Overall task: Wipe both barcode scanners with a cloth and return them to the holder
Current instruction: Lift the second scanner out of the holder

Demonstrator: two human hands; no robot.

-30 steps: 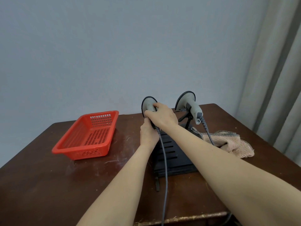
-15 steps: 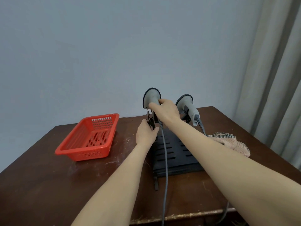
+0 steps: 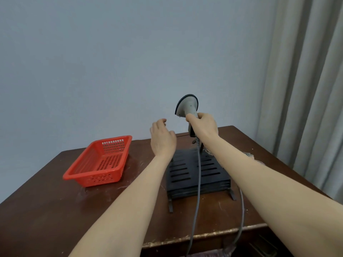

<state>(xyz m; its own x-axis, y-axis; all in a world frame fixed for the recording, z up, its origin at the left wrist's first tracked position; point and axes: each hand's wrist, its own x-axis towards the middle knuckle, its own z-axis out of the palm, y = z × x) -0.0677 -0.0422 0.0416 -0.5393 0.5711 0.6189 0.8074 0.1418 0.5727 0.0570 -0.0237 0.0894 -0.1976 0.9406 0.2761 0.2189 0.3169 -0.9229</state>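
My right hand grasps the scanner by its handle, fingers wrapped round it, head up, above the back of the holder on the counter. Its cable hangs across the slats. My left hand hovers just beside it, fingers released, holding nothing. The cloth shows behind my right forearm.

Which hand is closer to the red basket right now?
Left. The left hand hovers open, up and right of the basket. The right hand is farther right, gripping the scanner above the holder.
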